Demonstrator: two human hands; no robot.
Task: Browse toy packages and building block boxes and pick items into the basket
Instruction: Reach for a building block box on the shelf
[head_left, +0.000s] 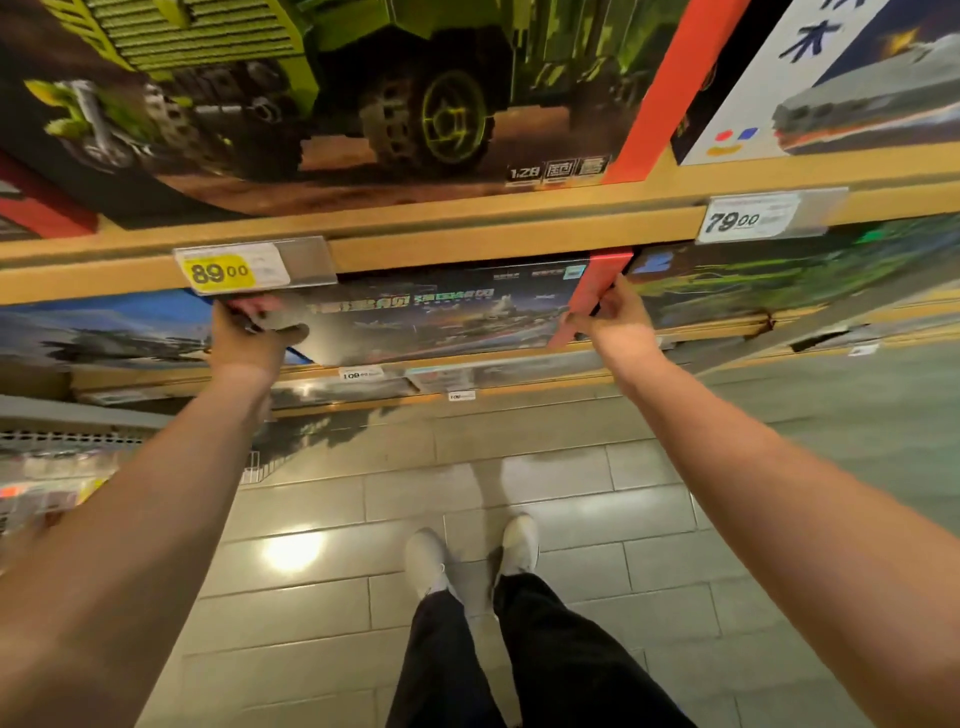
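Our left hand (249, 338) and right hand (615, 322) grip the building block box (441, 312) at twelve o'clock; we should draw it out level.

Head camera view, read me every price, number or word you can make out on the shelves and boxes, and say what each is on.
"89.00": yellow price tag on the wooden shelf edge.
"79.00": white price tag on the same edge.
"1:28": green truck building block box.
"木": white-and-blue box.
Dark box's title and lower tags: blurred.
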